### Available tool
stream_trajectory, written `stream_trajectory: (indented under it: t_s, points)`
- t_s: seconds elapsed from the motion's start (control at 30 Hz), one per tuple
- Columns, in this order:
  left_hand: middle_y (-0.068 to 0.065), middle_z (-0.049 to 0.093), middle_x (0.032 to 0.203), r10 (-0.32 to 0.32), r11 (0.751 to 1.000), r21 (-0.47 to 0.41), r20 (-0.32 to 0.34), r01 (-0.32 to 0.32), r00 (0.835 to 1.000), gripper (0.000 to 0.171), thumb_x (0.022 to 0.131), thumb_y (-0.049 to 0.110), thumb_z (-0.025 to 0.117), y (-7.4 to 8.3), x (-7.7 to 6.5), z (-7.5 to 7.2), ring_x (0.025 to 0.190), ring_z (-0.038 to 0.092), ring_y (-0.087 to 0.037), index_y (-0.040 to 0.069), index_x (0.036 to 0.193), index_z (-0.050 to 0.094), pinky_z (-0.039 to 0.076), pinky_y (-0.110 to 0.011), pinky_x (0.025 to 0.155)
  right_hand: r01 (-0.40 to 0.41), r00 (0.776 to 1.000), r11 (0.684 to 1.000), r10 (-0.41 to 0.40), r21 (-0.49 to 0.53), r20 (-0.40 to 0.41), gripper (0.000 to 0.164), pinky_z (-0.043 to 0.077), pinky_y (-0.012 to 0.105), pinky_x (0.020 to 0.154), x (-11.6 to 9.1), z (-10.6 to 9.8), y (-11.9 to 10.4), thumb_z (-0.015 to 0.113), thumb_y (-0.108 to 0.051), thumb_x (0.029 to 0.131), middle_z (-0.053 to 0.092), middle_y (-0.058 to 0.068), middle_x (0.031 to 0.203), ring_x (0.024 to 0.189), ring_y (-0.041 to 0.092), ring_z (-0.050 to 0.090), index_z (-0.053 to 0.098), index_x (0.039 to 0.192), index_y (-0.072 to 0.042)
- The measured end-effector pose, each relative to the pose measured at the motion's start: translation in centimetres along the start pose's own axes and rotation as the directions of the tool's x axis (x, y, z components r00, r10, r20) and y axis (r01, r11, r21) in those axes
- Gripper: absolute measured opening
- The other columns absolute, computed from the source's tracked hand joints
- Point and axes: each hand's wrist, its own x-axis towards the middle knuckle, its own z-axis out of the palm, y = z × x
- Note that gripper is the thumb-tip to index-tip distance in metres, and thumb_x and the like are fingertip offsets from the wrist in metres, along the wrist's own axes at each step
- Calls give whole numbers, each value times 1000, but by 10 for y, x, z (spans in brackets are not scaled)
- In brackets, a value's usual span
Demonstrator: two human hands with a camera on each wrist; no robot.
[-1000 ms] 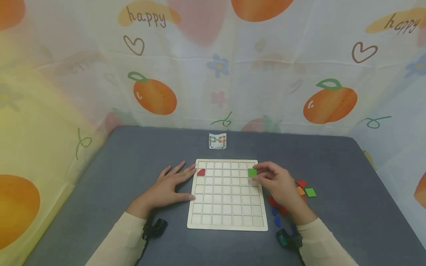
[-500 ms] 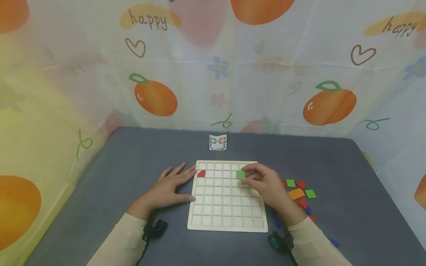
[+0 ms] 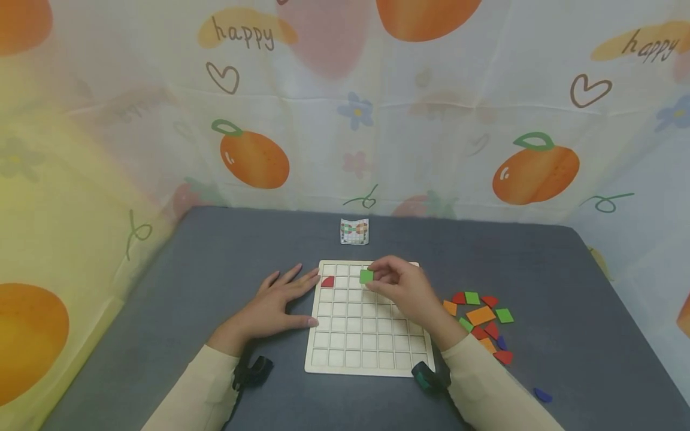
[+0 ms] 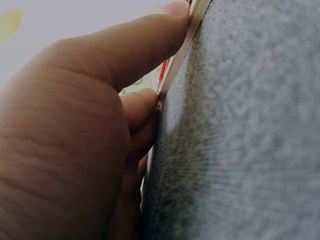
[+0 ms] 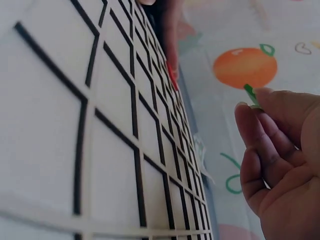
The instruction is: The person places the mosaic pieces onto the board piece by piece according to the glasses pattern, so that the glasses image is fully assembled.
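A pale grid board (image 3: pixel 369 367) lies on the grey table. One red quarter-round tile (image 3: pixel 327 282) sits in a cell near its upper left corner. My left hand (image 3: pixel 269 311) rests at the board's left edge with fingers spread, the thumb and fingertips touching the rim. Above the board's upper middle, my right hand (image 3: pixel 401 287) pinches a green square tile (image 3: pixel 366 276) between thumb and fingers. In the right wrist view the green tile (image 5: pixel 251 95) shows edge-on at the fingertips, raised off the grid.
Loose red, green, orange and blue tiles, among them an orange rectangle (image 3: pixel 480 315), lie right of the board. A blue half-round tile (image 3: pixel 542 395) lies apart, nearer the front. Behind the board is a small printed pattern card (image 3: pixel 354 231). A fruit-print curtain (image 3: pixel 302 120) hangs beyond the table.
My right hand has carried the green tile leftward from the board's right edge to its upper middle, uncovering loose tiles on the right. My left hand has stayed at the board's edge.
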Motion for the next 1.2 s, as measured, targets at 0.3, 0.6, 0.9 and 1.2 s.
stream_trajectory:
  t_s: [0.3,0.6,0.9,1.2]
  points:
    - [7,32,175,-10,1000,-6,7,10,1000,99,92,70,77,2,0,-1,165,13,-34,23,171,40,0,-71,124,-20,1000,1000,20,24,17,27,58,43,86,17,10,-5,85,-12,98,71,0,105,96,19,70,76,124,-12]
    - [6,32,175,-2,1000,-9,4,2,1000,99,92,69,77,2,0,0,165,13,-34,23,171,40,-1,-71,124,-45,998,998,46,-32,30,25,58,42,87,30,26,0,84,-12,99,72,-4,103,94,16,69,77,123,-14]
    - [9,30,175,-3,1000,2,2,3,1000,102,91,71,77,-1,0,2,165,11,-30,25,172,37,-1,-69,124,-75,994,990,85,-122,75,24,57,44,88,38,40,7,84,-20,100,70,-5,100,91,14,67,77,122,-12]
    - [7,31,175,13,1000,1,-10,-13,1000,100,92,68,78,-1,-1,2,165,13,-32,24,172,38,0,-71,124,-64,991,967,91,-246,101,23,55,41,84,43,50,5,80,-22,102,68,-6,96,88,15,63,78,122,-11]
